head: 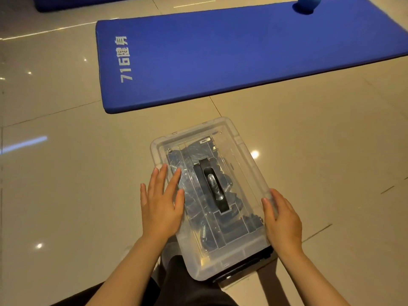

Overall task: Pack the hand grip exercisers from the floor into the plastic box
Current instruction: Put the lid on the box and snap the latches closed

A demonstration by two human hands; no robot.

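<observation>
While white "716健身" lettering reads on the blue mat (pixel 242 54) at 12 o'clock | plastic box (pixel 240 259) lidded, dark hand grip exercisers (pixel 194 195) inside | left hand (pixel 162 200) spread flat on lid (pixel 238 164), 9 o'clock side | right hand (pixel 282 219) open against 3 o'clock edge

Grips (pixel 198 195) inside box (pixel 238 149), blurred through clear lid, count unclear; blue object (pixel 305 5) on mat (pixel 242 51), cut off at top edge; second mat (pixel 88 3), mostly out of frame
</observation>
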